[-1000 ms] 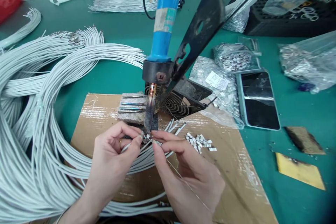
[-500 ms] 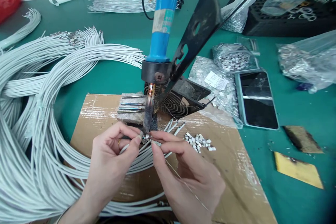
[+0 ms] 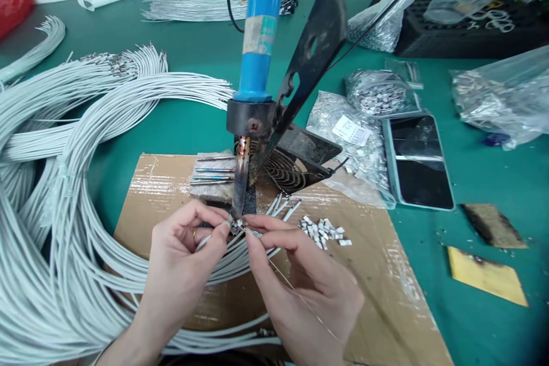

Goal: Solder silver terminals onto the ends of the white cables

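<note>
A blue-handled soldering iron hangs tip down in a black clamp with a slotted metal bracket. At its tip, my left hand is closed in a pinch on the end of a white cable. My right hand pinches a thin solder wire, which trails down across the palm. Between the fingertips of both hands sits a small shiny metal piece, right by the iron's tip. The fingertips partly hide the exact contact there.
Bundled white cables fill the left side. Cardboard lies under my hands, with small metal clips on it. A coil stand is behind the iron. Bagged parts, a phone and a yellow sponge lie to the right.
The soldering iron and its bracket appear slightly further left in view, and the background has shifted a little. Both hands keep the same pinch at the iron's tip.
</note>
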`<state>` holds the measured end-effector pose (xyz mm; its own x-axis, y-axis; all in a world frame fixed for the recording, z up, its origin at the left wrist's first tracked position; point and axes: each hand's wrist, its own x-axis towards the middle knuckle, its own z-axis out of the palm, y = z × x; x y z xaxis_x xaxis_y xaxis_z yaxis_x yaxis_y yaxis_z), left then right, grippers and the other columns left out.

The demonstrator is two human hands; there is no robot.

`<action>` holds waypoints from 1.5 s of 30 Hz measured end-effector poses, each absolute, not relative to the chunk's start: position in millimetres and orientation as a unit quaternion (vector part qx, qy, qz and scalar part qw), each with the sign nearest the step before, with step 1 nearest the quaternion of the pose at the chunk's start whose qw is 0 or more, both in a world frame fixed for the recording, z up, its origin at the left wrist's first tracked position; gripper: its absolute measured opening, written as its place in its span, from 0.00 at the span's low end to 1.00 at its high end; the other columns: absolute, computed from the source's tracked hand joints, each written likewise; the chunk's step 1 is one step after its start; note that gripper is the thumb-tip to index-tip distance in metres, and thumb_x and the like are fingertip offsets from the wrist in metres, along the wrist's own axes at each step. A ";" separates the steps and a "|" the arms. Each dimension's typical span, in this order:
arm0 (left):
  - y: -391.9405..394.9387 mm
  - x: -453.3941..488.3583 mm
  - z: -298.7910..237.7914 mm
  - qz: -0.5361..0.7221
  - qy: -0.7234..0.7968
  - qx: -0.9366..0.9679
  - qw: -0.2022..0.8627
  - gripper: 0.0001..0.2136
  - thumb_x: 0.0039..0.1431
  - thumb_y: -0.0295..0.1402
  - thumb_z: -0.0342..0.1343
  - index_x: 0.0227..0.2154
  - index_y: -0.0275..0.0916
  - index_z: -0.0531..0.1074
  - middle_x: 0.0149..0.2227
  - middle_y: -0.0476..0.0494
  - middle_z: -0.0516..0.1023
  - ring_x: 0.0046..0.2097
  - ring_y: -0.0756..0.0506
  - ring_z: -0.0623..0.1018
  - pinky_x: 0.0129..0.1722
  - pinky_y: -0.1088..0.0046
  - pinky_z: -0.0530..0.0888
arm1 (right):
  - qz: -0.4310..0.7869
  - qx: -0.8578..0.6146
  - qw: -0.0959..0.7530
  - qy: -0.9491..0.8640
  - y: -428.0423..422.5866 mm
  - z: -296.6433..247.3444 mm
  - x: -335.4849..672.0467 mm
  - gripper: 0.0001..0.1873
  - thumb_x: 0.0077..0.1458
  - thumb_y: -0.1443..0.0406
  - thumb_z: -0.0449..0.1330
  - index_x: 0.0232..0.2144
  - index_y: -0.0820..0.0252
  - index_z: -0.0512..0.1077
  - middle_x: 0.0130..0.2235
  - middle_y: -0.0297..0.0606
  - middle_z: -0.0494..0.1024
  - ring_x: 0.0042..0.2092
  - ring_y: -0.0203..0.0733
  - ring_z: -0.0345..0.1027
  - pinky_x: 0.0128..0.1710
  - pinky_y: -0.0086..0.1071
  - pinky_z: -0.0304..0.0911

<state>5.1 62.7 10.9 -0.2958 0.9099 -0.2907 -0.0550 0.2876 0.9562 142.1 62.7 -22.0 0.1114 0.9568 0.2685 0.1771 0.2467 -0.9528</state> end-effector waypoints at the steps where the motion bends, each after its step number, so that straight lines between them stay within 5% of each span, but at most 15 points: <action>1: 62.6 5.1 11.2 0.495 0.636 0.336 0.487 0.07 0.55 0.24 0.68 0.25 0.37 0.77 0.31 0.50 0.80 0.19 0.61 0.58 0.16 0.87 0.54 | 0.351 -0.501 0.553 -0.566 62.9 -21.3 142.1 0.10 0.59 0.74 0.66 0.31 0.54 0.74 0.40 0.33 0.87 0.42 0.39 0.84 0.42 0.28 0.76; 35: 65.5 8.2 10.1 0.512 0.636 0.331 0.473 0.06 0.51 0.23 0.68 0.23 0.36 0.78 0.30 0.50 0.83 0.18 0.61 0.60 0.15 0.90 0.56 | 0.337 -0.494 0.554 -0.579 62.7 -23.9 141.4 0.10 0.59 0.74 0.65 0.32 0.53 0.75 0.40 0.26 0.86 0.42 0.30 0.83 0.45 0.20 0.73; 45: 66.0 12.1 14.0 0.511 0.643 0.348 0.452 0.06 0.50 0.24 0.68 0.22 0.36 0.77 0.22 0.55 0.73 0.18 0.61 0.58 0.16 0.90 0.54 | 0.332 -0.492 0.564 -0.574 63.2 -21.6 140.4 0.11 0.60 0.75 0.66 0.32 0.53 0.76 0.40 0.26 0.87 0.41 0.29 0.83 0.44 0.20 0.73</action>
